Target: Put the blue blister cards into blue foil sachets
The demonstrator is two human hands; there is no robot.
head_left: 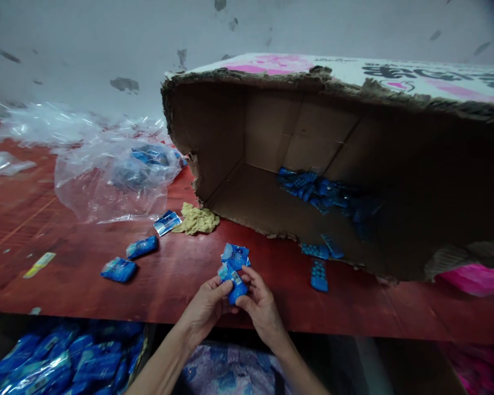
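Note:
Near the table's front edge, my left hand (208, 307) and my right hand (262, 303) pinch a small blue packet (235, 285) between thumbs and fingers. A white barcode-like label shows on it. Just beyond it is a flat blue printed piece (236, 255), partly overlapped; I cannot tell whether the two are joined. To the left lie a blue packet (118, 269), another blue packet (142, 247) and a flat blue wrapper (167, 223). On the right, a blue piece with raised dots (319, 275) lies before the carton.
A large torn-edged carton (226, 192) lies on its side, holding several blue dotted pieces (313, 186). A yellow crumpled cloth (197, 218) touches its corner. Clear plastic bags (102, 181) are at left on the red table (66, 230). Several blue packets (57, 356) fill a box below.

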